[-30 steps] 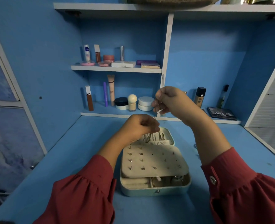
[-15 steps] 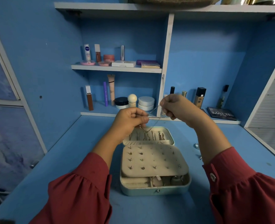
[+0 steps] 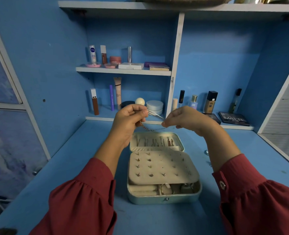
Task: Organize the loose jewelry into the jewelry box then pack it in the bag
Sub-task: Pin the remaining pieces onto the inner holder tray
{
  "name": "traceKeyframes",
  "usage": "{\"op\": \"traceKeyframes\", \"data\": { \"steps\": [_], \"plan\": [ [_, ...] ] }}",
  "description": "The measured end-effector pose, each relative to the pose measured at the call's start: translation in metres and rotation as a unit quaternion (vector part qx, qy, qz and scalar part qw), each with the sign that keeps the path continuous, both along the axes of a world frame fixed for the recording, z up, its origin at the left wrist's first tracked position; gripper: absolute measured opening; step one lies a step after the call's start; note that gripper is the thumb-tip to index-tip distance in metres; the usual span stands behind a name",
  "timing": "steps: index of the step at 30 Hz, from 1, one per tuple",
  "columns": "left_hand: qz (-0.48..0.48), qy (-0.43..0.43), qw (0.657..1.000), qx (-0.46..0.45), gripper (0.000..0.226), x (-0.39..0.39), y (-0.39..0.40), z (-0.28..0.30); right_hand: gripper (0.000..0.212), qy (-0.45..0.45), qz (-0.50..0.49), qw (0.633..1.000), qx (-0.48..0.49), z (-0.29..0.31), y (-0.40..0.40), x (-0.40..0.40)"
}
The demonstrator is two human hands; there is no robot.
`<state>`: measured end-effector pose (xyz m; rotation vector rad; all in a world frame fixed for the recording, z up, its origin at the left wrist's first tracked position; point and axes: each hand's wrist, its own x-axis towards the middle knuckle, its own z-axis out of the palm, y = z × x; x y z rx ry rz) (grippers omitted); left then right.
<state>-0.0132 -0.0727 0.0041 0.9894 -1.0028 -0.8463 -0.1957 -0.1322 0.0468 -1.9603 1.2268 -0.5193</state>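
pinching a chain (image 3: 154, 128) stretched left-right above the open jewelry box (image 3: 163, 197), left hand (image 3: 129, 118) and right hand (image 3: 185, 118) grip its ends.

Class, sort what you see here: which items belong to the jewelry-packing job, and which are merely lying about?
Belongs to the job: chain held between left hand and right hand; open jewelry box.

Lying about: Nivea tube; Matte palette; white jar.
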Motion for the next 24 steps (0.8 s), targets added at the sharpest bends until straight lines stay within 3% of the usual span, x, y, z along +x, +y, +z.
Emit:
{"op": "traceKeyframes", "data": {
  "steps": [5,9,12,17,20,24],
  "plan": [
    [0.014,-0.028,0.999,0.031,0.016,0.005,0.0,-0.001,0.016,-0.122,-0.01,0.992,0.043,-0.003,-0.005,-0.002],
    [0.01,-0.105,0.992,0.062,0.007,0.0,0.001,-0.002,0.01,-0.262,0.0,0.961,0.085,-0.003,-0.002,0.004],
    [0.024,-0.131,0.988,0.075,0.004,-0.003,0.001,-0.002,0.009,-0.311,-0.002,0.945,0.1,-0.004,0.001,0.013],
    [0.105,-0.122,0.978,0.133,0.004,0.007,-0.005,-0.008,0.009,-0.205,-0.045,0.976,0.05,-0.021,0.007,0.027],
    [0.145,-0.218,0.952,0.157,0.008,0.013,-0.011,-0.016,0.012,-0.102,-0.058,0.993,-0.01,-0.034,0.006,0.035],
    [0.175,-0.38,0.893,0.164,0.021,0.013,-0.015,-0.025,0.016,0.023,-0.038,0.994,-0.095,-0.042,0.008,0.041]
  ]
}}
